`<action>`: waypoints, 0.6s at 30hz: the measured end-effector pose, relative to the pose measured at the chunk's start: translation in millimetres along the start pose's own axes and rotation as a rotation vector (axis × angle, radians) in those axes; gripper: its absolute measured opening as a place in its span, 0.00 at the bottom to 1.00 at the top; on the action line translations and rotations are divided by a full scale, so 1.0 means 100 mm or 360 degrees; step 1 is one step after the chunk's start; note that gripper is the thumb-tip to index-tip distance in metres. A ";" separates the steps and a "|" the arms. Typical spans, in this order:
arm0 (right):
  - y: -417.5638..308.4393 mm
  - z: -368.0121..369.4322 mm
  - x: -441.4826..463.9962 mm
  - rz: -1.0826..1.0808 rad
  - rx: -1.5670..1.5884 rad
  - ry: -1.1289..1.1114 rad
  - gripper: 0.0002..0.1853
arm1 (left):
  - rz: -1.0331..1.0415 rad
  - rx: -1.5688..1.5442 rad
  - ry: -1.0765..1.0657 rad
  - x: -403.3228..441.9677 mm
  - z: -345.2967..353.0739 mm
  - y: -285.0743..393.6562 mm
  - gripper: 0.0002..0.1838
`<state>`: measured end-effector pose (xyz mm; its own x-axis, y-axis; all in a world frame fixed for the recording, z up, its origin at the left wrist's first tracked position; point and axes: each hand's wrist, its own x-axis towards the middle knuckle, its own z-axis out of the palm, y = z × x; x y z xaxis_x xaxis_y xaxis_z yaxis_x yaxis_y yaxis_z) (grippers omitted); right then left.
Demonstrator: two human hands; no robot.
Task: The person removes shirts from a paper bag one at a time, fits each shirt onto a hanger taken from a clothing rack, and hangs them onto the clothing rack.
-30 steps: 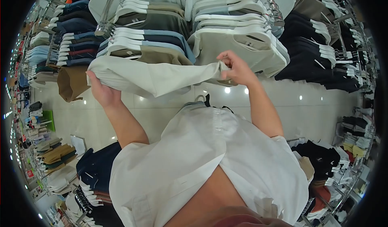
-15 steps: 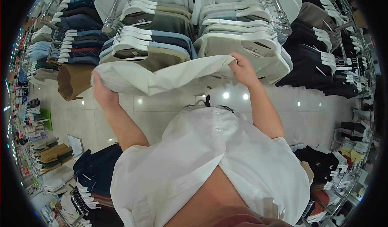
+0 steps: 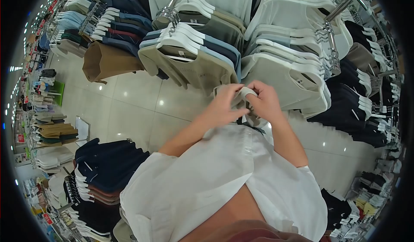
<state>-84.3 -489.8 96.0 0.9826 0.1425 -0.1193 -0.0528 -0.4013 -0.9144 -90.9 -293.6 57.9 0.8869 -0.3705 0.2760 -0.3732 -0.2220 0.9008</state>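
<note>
An off-white garment (image 3: 249, 91) is gathered into a small bunch in front of my chest; its lower part is mostly hidden behind my hands and my white shirt. My right hand (image 3: 264, 102) pinches its upper edge between thumb and fingers. Facing it from the other side, my left hand (image 3: 225, 106) has its fingertips on the cloth, with the thumb pointing across below; it is slightly blurred. Just beyond my hands hang an olive-beige top (image 3: 185, 67) and a cream top (image 3: 284, 76) on white hangers.
Metal rails (image 3: 333, 48) carry rows of hung tops ahead. A brown garment (image 3: 110, 63) hangs at the left. Dark clothes (image 3: 349, 99) are on the right, and navy tops (image 3: 112, 160) at lower left. Glossy floor tiles (image 3: 133, 112) lie between the racks.
My hands have come together, bunching the garment that was stretched wide between them. My left hand moved right and nearer my body. The view has turned, shifting the racks rightward.
</note>
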 end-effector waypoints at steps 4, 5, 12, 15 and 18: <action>0.06 -0.11 -0.02 0.0031 0.0042 0.0058 0.07 | -0.0006 0.0094 -0.0156 0.18 0.23 -0.09 0.21; 0.13 -0.15 -0.04 -0.0004 0.0024 0.0123 0.07 | -0.0020 0.0090 -0.0179 0.23 0.26 -0.11 0.20; 0.54 -0.51 -0.30 -0.0276 -0.0773 0.0570 0.10 | 0.0124 0.0112 -0.0078 0.56 0.29 0.12 0.08; 0.76 -0.54 -0.44 -0.0120 -0.0811 0.0723 0.12 | -0.0021 -0.0003 -0.0153 0.71 0.27 0.25 0.06; 0.89 -0.60 -0.46 0.0276 -0.1066 0.0847 0.13 | 0.0040 0.0026 -0.0209 0.81 0.27 0.24 0.06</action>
<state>-123.8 -586.0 43.4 0.9320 -0.3442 0.1136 -0.2577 -0.8496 -0.4602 -35.5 -352.9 92.9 0.8342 -0.4910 0.2511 -0.4001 -0.2254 0.8883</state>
